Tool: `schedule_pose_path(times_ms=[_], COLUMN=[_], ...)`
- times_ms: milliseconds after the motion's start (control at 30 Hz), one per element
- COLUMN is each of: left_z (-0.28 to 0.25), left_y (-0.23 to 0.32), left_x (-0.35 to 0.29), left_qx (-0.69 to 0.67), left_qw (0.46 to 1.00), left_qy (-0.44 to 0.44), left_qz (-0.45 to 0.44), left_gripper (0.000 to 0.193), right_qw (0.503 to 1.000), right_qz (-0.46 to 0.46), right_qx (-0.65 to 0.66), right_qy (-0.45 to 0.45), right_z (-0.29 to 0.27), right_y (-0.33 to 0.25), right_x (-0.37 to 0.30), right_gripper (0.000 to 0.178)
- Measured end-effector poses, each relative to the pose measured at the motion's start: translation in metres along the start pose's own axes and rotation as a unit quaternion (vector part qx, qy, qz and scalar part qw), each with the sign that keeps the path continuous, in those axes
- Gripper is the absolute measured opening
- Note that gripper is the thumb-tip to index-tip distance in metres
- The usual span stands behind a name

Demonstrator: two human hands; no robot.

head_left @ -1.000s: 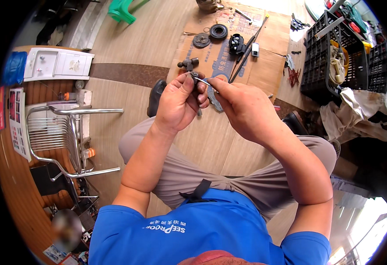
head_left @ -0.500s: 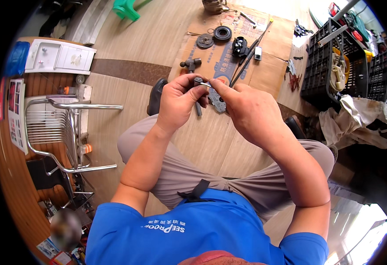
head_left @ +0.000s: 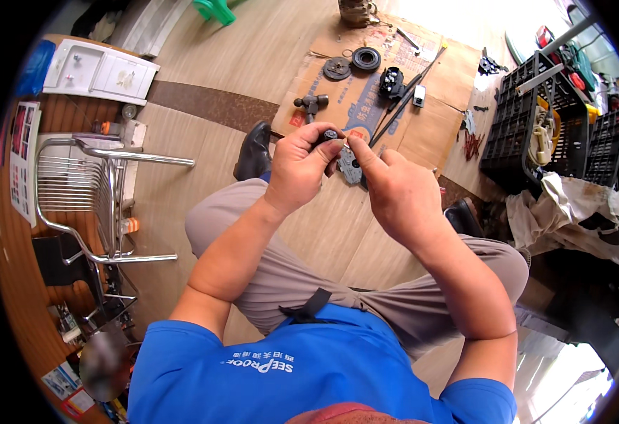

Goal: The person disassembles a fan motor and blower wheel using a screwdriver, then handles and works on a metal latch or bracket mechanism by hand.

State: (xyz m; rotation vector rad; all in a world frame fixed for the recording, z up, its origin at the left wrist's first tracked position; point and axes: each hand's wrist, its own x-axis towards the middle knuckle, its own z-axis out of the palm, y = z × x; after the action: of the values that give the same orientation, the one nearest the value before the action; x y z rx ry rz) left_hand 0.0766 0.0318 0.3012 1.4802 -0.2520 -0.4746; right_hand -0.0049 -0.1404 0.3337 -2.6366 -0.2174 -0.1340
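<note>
My left hand is closed, pinching a small dark part between thumb and forefinger. My right hand meets it from the right. Its forefinger points at the left thumb tip, and its other fingers are curled. Whatever its fingertips hold is too small to make out. Just beyond and below the fingertips shows a flat grey metal plate with holes, partly covered by my hands. A ball-peen hammer lies beyond the left hand, its handle mostly hidden behind it.
Flattened cardboard on the floor bears a black ring, a round disc, a black housing, a small white box and long black rods. Black crates stand right, a metal chair left.
The whole view has shifted slightly. The dark part has turned in my left fingers. A thin shiny strip between the hands, plain before, is now barely visible.
</note>
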Motion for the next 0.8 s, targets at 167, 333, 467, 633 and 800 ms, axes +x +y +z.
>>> schedule_pose_path(times_ms=[167, 333, 467, 633, 800], left_z=[0.003, 0.003, 0.004, 0.003, 0.003], left_y=[0.002, 0.002, -0.001, -0.001, 0.0], left_x=[0.002, 0.0, 0.003, 0.002, 0.004], left_qx=[-0.003, 0.0, -0.009, -0.011, -0.005], left_qw=[1.0, 1.0, 1.0, 1.0, 0.999], left_qy=[-0.011, -0.006, -0.004, 0.0, -0.001], left_qz=[-0.004, -0.005, -0.018, -0.027, -0.035], left_gripper=[0.012, 0.01, 0.01, 0.011, 0.012], right_qw=[0.984, 0.998, 0.991, 0.999, 0.997], right_qz=[0.003, 0.05, 0.047, 0.048, 0.07], right_qx=[0.177, 0.001, 0.124, 0.025, -0.012], right_qy=[0.008, -0.04, 0.022, -0.008, -0.023], right_z=[0.013, -0.004, 0.019, 0.009, 0.013], right_y=[0.013, -0.01, 0.004, -0.006, -0.009], right_x=[0.002, 0.0, -0.003, -0.002, 0.0], right_gripper=[0.05, 0.05, 0.054, 0.053, 0.045])
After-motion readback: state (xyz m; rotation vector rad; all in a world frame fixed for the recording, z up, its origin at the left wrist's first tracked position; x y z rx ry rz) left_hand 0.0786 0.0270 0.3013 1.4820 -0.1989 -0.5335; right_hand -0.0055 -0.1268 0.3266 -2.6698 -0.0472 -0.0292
